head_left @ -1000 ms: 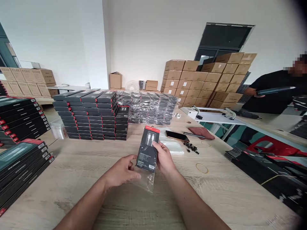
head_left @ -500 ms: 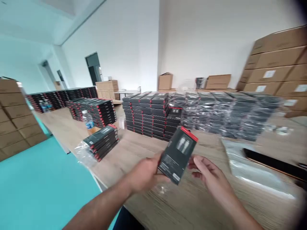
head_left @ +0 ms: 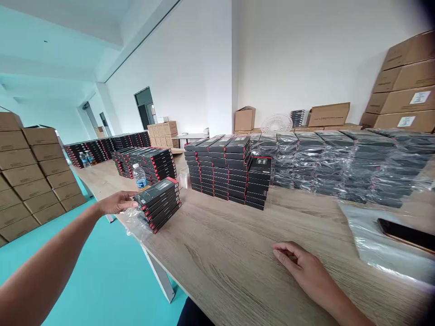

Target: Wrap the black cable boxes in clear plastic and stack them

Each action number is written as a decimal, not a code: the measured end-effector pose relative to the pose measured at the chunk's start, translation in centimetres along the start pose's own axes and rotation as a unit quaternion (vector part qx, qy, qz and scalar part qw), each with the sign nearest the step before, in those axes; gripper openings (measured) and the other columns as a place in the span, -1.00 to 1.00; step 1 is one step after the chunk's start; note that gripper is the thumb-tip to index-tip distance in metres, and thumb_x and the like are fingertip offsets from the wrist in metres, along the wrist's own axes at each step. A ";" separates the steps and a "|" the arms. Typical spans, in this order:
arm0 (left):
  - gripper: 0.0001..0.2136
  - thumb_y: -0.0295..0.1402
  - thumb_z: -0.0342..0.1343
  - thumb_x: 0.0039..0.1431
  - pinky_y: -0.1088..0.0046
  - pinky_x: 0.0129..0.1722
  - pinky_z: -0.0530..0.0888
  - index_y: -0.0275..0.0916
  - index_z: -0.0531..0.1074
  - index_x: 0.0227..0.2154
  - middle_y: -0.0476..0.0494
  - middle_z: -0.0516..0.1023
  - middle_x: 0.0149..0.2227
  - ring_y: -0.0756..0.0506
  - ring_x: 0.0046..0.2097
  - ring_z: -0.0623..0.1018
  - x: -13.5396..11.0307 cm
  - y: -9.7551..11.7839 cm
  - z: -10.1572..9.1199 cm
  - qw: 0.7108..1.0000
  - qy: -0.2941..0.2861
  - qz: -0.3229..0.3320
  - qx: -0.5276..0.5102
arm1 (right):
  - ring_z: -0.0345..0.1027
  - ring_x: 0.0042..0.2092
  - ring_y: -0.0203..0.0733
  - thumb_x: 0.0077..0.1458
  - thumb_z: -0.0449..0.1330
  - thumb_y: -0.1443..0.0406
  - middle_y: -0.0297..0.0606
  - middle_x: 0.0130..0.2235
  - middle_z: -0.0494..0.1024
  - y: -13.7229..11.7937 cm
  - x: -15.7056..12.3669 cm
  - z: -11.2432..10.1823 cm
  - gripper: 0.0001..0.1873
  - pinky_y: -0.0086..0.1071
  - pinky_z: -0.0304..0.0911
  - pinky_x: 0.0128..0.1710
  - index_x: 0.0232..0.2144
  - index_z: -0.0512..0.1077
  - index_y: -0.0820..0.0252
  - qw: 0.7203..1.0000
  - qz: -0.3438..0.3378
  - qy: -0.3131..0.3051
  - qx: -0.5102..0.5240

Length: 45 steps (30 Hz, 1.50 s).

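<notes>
At the table's left edge my left hand (head_left: 119, 202) has its thumb and fingers at the near-left end of the top box (head_left: 157, 192), a flat black carton with a red end. That carton lies on a short stack of the same black boxes (head_left: 165, 214). Crumpled clear plastic (head_left: 136, 222) hangs around the stack's left end, below my fingers. My right hand (head_left: 302, 267) rests over the bare wood of the table (head_left: 231, 253), its fingers loosely curled and a gap inside the thumb. Nothing shows in it.
A water bottle (head_left: 139, 176) stands behind the short stack. Taller piles of black boxes (head_left: 220, 170) and plastic-wrapped boxes (head_left: 316, 158) line the table's back. To the right, a phone (head_left: 406, 233) lies on clear bags (head_left: 367, 240). Brown cartons (head_left: 34, 174) rise at left.
The black box held in front of me is now on the short stack at left, with my left hand at its end. My right hand has come away from it, down near the tabletop.
</notes>
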<state>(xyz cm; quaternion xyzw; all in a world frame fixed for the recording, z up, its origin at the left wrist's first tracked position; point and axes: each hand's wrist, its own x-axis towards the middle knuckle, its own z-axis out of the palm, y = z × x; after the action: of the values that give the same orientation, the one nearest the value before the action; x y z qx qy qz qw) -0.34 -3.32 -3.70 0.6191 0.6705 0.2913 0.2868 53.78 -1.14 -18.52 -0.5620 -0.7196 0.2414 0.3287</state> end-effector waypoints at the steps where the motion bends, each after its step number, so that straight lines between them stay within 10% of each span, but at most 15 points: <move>1: -0.43 -0.06 0.27 -0.22 0.58 -0.67 0.16 -0.27 0.47 -0.12 0.10 0.24 -0.67 0.06 -0.64 0.18 0.2 -0.6 0.0 0.999 -0.029 -0.002 0.017 | 0.45 -0.32 -0.10 0.00 0.07 -0.03 -0.26 -0.36 0.58 0.0 0.0 0.0 -0.63 -0.30 0.33 -0.32 -0.35 0.51 0.05 1.000 -0.002 -0.002 -0.003; 6: -0.29 0.04 0.18 -0.12 0.53 -0.57 0.32 -0.27 0.34 0.08 0.00 0.43 -0.54 -0.02 -0.54 0.38 0.0 -0.7 -1.2 0.990 -0.040 0.004 0.135 | 0.45 -0.29 -0.10 0.04 0.06 0.00 -0.25 -0.30 0.58 0.1 0.0 -0.1 -0.66 -0.32 0.34 -0.32 -0.34 0.50 0.04 1.000 -0.001 -0.011 0.001; 12: -0.50 0.03 0.05 0.05 0.43 -0.35 0.43 -0.17 0.41 -0.04 -0.14 0.56 -0.15 -0.10 -0.38 0.53 -1.5 6.3 1.4 0.926 0.230 0.118 0.273 | 0.42 -0.27 -0.13 0.09 0.06 0.18 -0.20 -0.30 0.56 -0.4 -0.8 0.2 -0.74 -0.31 0.30 -0.27 -0.37 0.51 0.12 0.999 -0.035 0.021 0.003; 17: -0.83 -0.23 0.07 0.12 0.47 -0.23 0.45 -0.12 0.53 -0.32 -0.10 0.51 -0.12 -0.10 -0.10 0.49 1.1 13.8 16.7 0.911 0.062 0.404 0.051 | 0.38 -0.32 -0.20 0.06 0.09 0.28 -0.23 -0.34 0.53 -0.2 -0.9 0.5 -0.81 -0.37 0.25 -0.31 -0.44 0.51 0.15 0.998 -0.032 0.052 0.009; 21: -0.87 -0.30 0.11 0.05 0.47 -0.27 0.40 -0.21 0.51 -0.47 -0.11 0.54 -0.30 -0.05 -0.26 0.49 4.2 16.8 32.6 0.924 -0.066 0.316 -0.207 | 0.37 -0.32 -0.22 0.06 0.13 0.30 -0.27 -0.36 0.52 0.0 -1.4 0.5 -0.85 -0.38 0.24 -0.30 -0.45 0.50 0.16 0.997 -0.051 0.051 0.037; 25: -0.74 -0.22 0.06 0.06 0.47 -0.42 0.30 -0.23 0.36 -0.65 0.00 0.37 -0.60 0.00 -0.49 0.35 5.9 16.2 41.1 0.931 -0.080 0.199 -0.297 | 0.31 -0.43 -0.26 0.13 0.10 0.19 -0.34 -0.49 0.44 0.5 -1.6 0.3 -0.71 -0.41 0.22 -0.41 -0.57 0.41 0.18 0.996 -0.035 0.068 0.054; 31: -0.69 -0.23 0.04 0.07 0.45 -0.47 0.18 -0.21 0.26 -0.72 0.04 0.25 -0.67 0.01 -0.55 0.24 6.4 15.5 42.3 0.931 -0.089 0.179 -0.305 | 0.33 -0.05 -0.07 0.18 0.04 0.13 -0.14 -0.08 0.46 -2.3 4.9 -2.9 -0.72 -0.23 0.29 -0.11 -0.15 0.41 0.11 0.967 -0.096 0.234 -0.035; 35: -0.74 -0.25 0.11 -0.01 0.45 -0.46 0.18 -0.21 0.25 -0.70 0.05 0.24 -0.65 0.01 -0.53 0.24 6.6 15.6 42.3 0.913 -0.101 0.152 -0.366 | -0.02 0.25 0.03 0.12 0.11 0.21 -0.12 0.25 0.15 -5.7 13.5 -4.6 -0.42 -0.03 0.00 0.20 0.19 0.14 0.12 0.950 -0.176 0.188 -0.175; 39: -0.71 -0.13 0.07 0.04 0.45 -0.44 0.29 -0.22 0.29 -0.61 0.00 0.33 -0.59 -0.01 -0.51 0.35 6.8 15.4 41.6 0.888 -0.127 0.125 -0.424 | 0.07 0.18 0.05 0.04 0.16 0.36 -0.04 0.17 0.26 -6.4 17.5 -5.0 -0.37 -0.03 0.07 0.15 0.18 0.17 0.23 0.936 -0.165 0.121 -0.287; 42: -0.61 0.01 0.05 0.06 0.37 -0.29 0.42 -0.29 0.39 -0.45 -0.20 0.50 -0.39 -0.09 -0.35 0.50 6.8 15.5 39.8 0.814 -0.190 0.049 -0.547 | 0.19 0.07 0.05 0.00 0.11 0.47 -0.07 0.05 0.39 -5.7 14.2 -4.9 -0.45 -0.04 0.16 0.05 0.09 0.30 0.19 0.908 -0.191 0.152 -0.341; 45: -0.44 0.14 -0.01 0.04 0.27 -0.10 0.44 -0.31 0.43 -0.21 -0.34 0.54 -0.18 -0.17 -0.15 0.54 6.5 15.8 37.5 0.659 -0.288 -0.017 -0.694 | 0.23 0.03 0.08 0.02 0.11 0.44 -0.09 0.01 0.43 -5.3 6.5 -3.8 -0.43 -0.04 0.20 -0.04 0.11 0.29 0.08 0.890 -0.246 0.172 -0.344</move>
<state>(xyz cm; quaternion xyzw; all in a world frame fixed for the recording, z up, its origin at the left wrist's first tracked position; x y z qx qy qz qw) 37.65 5.50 -17.05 0.2816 0.1679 0.4744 0.8170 52.16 3.76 -10.86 -0.4779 -0.8049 -0.2098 0.2823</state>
